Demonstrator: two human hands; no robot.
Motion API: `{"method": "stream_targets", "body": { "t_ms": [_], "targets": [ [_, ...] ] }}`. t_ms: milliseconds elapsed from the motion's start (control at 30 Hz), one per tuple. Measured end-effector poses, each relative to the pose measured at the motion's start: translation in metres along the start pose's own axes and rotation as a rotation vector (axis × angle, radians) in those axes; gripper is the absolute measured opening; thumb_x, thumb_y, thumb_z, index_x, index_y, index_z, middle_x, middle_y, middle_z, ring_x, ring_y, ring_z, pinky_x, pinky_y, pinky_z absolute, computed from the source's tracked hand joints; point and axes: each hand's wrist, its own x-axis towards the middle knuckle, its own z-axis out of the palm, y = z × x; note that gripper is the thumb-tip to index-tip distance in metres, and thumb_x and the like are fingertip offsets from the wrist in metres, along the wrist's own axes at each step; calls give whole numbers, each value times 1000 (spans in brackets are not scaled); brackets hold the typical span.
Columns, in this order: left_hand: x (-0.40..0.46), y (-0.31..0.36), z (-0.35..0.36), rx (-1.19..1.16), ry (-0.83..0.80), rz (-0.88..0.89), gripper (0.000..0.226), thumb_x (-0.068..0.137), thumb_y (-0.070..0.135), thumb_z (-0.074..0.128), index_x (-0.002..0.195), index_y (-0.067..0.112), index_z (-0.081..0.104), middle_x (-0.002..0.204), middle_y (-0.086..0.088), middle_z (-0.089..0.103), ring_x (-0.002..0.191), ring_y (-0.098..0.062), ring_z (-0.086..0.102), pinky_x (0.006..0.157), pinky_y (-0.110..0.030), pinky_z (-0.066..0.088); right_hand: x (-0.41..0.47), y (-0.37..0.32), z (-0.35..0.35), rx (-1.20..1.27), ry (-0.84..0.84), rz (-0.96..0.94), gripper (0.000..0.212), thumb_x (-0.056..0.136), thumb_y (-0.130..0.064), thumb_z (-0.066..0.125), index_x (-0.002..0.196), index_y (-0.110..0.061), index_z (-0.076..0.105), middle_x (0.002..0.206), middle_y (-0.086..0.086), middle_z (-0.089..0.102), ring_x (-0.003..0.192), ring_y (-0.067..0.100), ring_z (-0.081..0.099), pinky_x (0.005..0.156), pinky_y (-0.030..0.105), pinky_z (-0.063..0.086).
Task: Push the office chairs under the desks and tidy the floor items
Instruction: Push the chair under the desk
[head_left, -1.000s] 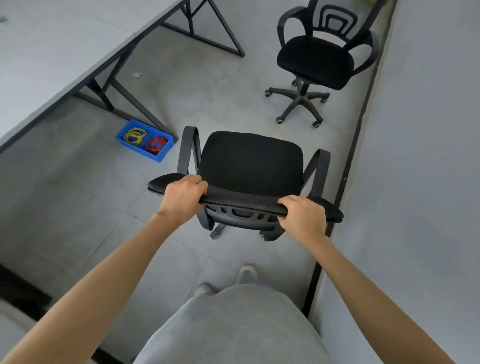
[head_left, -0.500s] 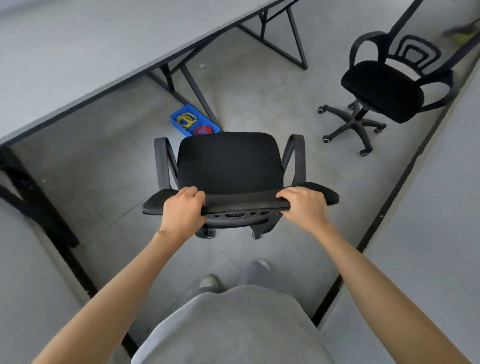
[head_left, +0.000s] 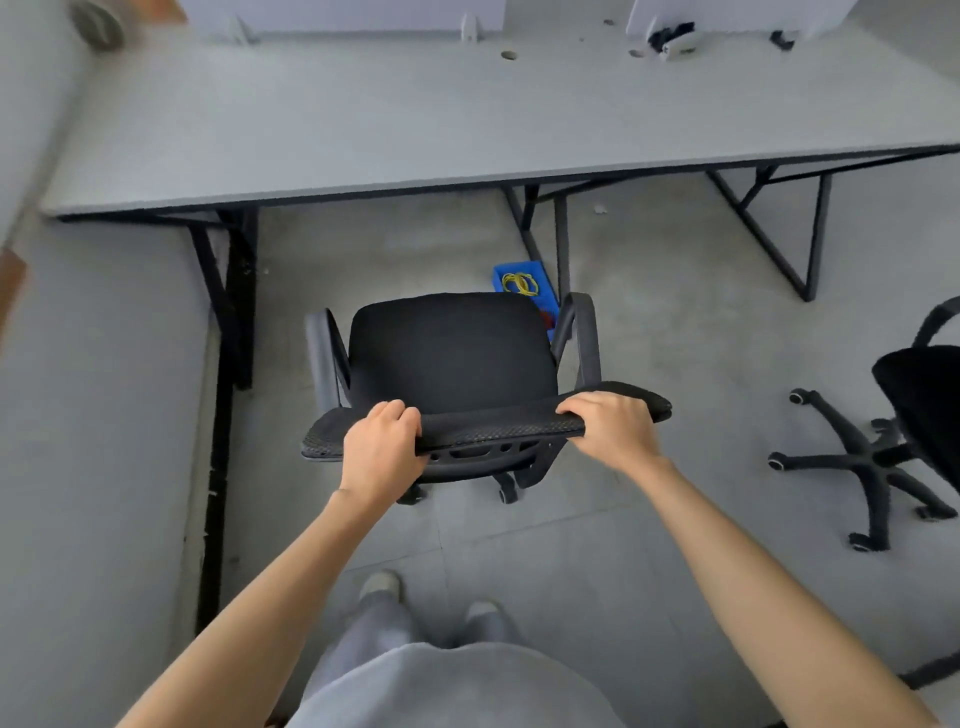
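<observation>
Chair (head_left: 452, 358) swung to face desk (head_left: 467, 130); both hands' fingers (head_left: 395, 413) clasp backrest; no legible writing.

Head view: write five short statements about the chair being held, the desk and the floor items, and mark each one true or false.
1. Both hands grip the top edge of the held chair's backrest. True: the left hand and the right hand curl over it.
2. The held chair is already tucked under the desk. False: its seat stands clear in front of the desk edge.
3. A blue bin sits on the floor beyond the chair. True.
4. The blue bin rests on the desktop. False: it lies on the floor beside a desk leg.
5. A second chair stands to the right, untouched. True.
</observation>
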Motion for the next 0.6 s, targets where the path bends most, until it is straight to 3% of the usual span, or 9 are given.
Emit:
{"method": "stream_targets", "body": {
  "t_ms": [167,333,467,600],
  "targets": [
    [10,3,2,19,-20,-106,37,45,19,85,61,11,53,58,-1,53,57,-23,54,38,-23,31,53,11,-1,-8,-68,-113,23,66,-20,71,89,-24,72,87,-4,73,83,22,67,60,26,43],
    [28,-5,-3,77,28,-150,37,49,23,82,59,13,48,56,2,47,54,-20,49,39,-16,6,98,11,7,-24,-102,-171,24,74,-24,67,97,-23,71,95,-3,72,92,23,65,63,25,38],
    [45,-23,-7,79,30,-195,36,52,23,79,61,13,46,59,2,47,56,-20,47,40,-21,21,128,2,13,-14,-100,-210,23,73,-26,68,95,-25,71,92,-3,73,89,22,66,63,27,44],
    [72,-51,-9,82,34,-232,34,54,20,76,62,14,44,60,2,46,57,-19,46,41,-23,23,172,-13,19,-16,-117,-236,24,75,-28,67,99,-25,70,97,-4,72,93,22,65,66,29,47]
  ]
}}
